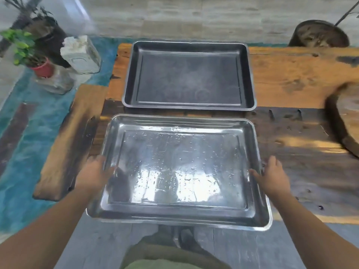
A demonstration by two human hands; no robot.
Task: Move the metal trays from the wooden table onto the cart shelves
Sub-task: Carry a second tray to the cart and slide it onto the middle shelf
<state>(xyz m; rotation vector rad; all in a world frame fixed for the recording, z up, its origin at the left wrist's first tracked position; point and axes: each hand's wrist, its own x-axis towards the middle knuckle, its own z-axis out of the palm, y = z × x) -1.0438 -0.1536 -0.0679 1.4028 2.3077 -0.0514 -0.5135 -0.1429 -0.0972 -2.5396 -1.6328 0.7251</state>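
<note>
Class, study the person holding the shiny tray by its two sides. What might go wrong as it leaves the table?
1. Water droplets dot the shiny tray; the left hand and right hand grip only its side rims, which may be slippery.
2. A tilt could spill that water over the near edge, towards the person's legs.
3. Its far edge lies close to the dark tray; a forward nudge might bump it.

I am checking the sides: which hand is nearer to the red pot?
Left. The left hand grips the left rim of the shiny tray, on the red pot's side; the right hand grips the right rim, farther away.
</note>
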